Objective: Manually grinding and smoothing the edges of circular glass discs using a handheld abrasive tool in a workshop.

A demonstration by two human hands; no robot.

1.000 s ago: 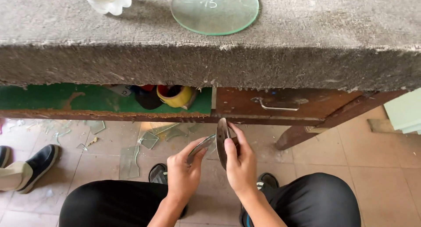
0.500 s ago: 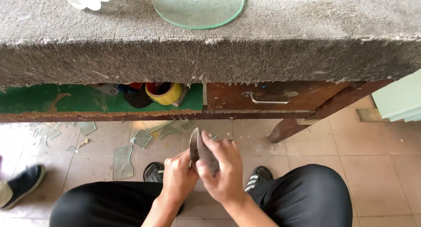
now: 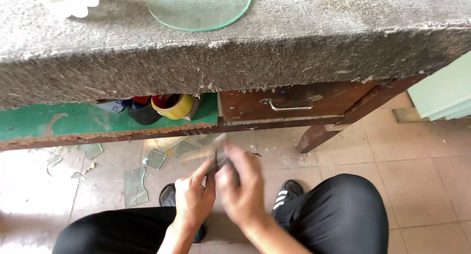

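Both my hands are low in front of my knees, below the table edge. My left hand (image 3: pixel 192 201) pinches the near edge of a small flat glass piece (image 3: pixel 218 155), which is held on edge and blurred. My right hand (image 3: pixel 241 191) is closed over the same piece from the right and is smeared by motion. Whether a tool is also in my left hand I cannot tell. A round greenish glass disc (image 3: pixel 198 8) lies on the grey carpeted table top (image 3: pixel 304 33) above.
A green shelf (image 3: pixel 59 119) under the table holds tape rolls (image 3: pixel 171 106). To its right is a brown drawer with a metal handle (image 3: pixel 290 104). Glass shards (image 3: pixel 135 185) litter the tiled floor. Pale green panes (image 3: pixel 444 89) lean at the right. A white object (image 3: pixel 68 0) sits on the table, top left.
My right hand has moved across the glass piece and is now blurred. The piece has tilted from upright. Another person's shoe at the left is out of view now.
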